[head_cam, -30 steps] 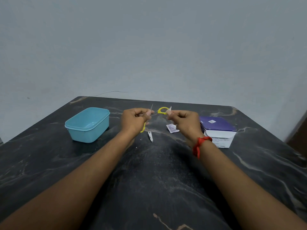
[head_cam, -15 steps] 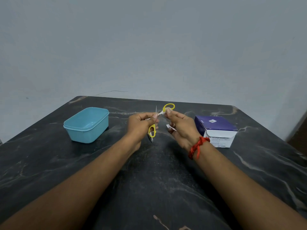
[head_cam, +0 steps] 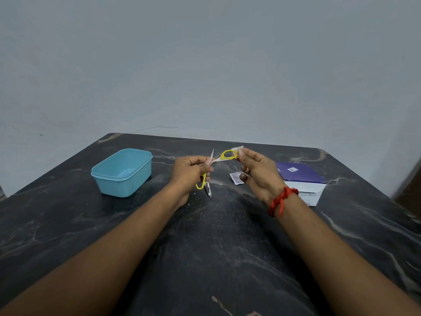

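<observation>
**As your left hand (head_cam: 190,171) grips the scissors (head_cam: 228,155), your right hand (head_cam: 259,173) pinches a white pad (head_cam: 237,148) at the handle**

While both of your hands are raised above the middle of the dark marbled worktop (head_cam: 216,247), the yellow-handled scissors sit between them, spread wide. Your left hand is curled round them near the pivot. One thin blade pokes up past your fingertips and one yellow loop hangs below your palm. The other loop reaches out to the right, towards your right hand.

Your right hand holds the small white pad between thumb and fingertips, right against the outer end of that upper loop. Its remaining fingers are loosely bent beneath. A red thread (head_cam: 281,199) is tied round that wrist.

On the worktop, a torn white sachet (head_cam: 237,178) lies just beside your right hand's lower fingers. A small white piece (head_cam: 208,191) lies just under the hanging loop; you cannot tell what it is at this size. A light blue tub (head_cam: 124,172) stands open, well to the left of your left hand. A purple and white box (head_cam: 300,179) rests to the right, near your right wrist, with its flap open.
</observation>
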